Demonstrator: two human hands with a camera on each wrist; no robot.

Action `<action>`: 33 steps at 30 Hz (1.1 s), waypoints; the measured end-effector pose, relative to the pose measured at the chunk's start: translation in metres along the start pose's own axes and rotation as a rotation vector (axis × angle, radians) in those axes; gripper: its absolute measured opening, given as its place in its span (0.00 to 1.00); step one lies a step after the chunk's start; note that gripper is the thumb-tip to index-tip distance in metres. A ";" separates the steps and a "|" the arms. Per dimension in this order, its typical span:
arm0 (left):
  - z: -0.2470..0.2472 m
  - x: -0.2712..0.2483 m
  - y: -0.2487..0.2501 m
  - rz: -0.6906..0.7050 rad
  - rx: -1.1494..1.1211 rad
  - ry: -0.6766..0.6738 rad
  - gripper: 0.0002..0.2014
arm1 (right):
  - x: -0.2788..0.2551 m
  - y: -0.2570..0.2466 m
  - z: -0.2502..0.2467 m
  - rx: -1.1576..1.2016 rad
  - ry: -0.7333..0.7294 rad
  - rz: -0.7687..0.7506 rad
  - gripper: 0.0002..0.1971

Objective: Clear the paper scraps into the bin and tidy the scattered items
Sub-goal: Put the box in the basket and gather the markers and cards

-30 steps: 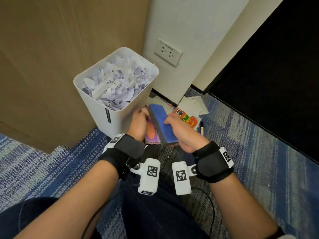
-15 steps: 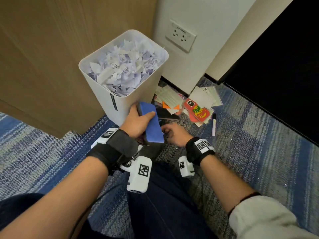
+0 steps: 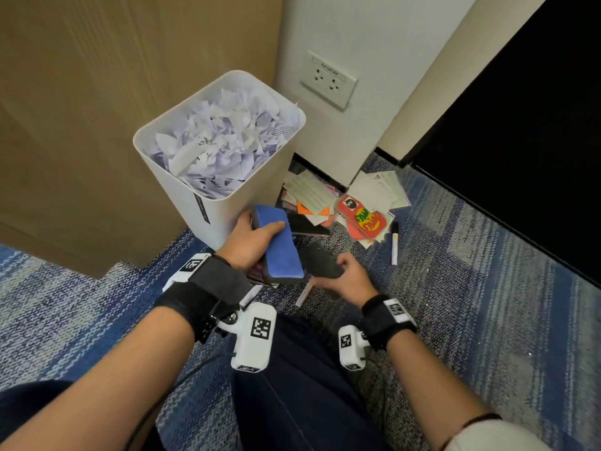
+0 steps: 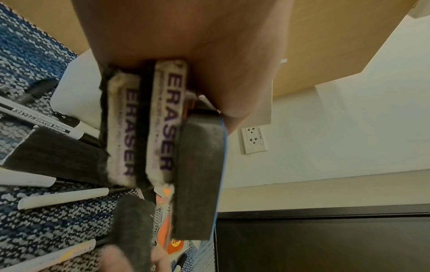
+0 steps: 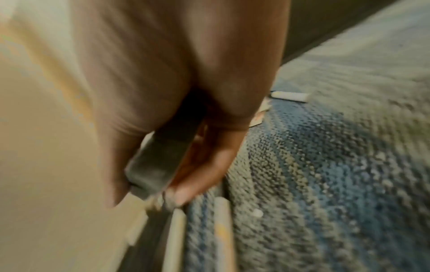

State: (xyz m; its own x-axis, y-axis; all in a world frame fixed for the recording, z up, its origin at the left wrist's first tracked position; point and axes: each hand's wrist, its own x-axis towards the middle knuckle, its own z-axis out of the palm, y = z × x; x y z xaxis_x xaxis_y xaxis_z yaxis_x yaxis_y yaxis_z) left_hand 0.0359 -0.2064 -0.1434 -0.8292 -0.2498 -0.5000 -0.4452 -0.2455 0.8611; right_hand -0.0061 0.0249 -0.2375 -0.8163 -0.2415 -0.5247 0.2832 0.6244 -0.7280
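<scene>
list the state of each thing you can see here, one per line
white plastic bin: upright, filled to the rim with paper scraps
blue-backed felt eraser: held in left hand, stacked with two white erasers labelled ERASER
dark grey felt eraser: gripped by right hand, low over the carpet
white whiteboard marker: lying on carpet, capped
colourful cards and papers: scattered by the wall
</scene>
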 end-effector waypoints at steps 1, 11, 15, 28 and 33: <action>0.000 0.002 -0.002 -0.010 -0.015 -0.004 0.29 | -0.006 -0.005 -0.010 0.212 0.005 0.063 0.28; 0.018 0.008 0.001 -0.104 -0.096 -0.013 0.28 | -0.071 -0.123 -0.042 -0.032 0.135 -0.398 0.31; 0.023 0.013 0.000 -0.088 -0.061 0.109 0.24 | -0.070 -0.138 -0.005 -0.182 -0.009 -0.491 0.29; -0.004 0.009 -0.025 -0.150 0.349 0.119 0.55 | 0.009 -0.095 -0.011 0.119 -0.071 -0.148 0.21; -0.016 0.015 -0.046 -0.180 0.322 0.134 0.57 | 0.100 -0.054 0.021 -0.703 -0.154 -0.301 0.33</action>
State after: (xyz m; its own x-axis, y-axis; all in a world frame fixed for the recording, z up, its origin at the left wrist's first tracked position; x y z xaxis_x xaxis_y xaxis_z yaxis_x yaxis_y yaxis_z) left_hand 0.0489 -0.2137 -0.1920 -0.6864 -0.3545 -0.6350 -0.6803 0.0045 0.7329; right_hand -0.0921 -0.0489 -0.2597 -0.7141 -0.5432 -0.4417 -0.3667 0.8276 -0.4249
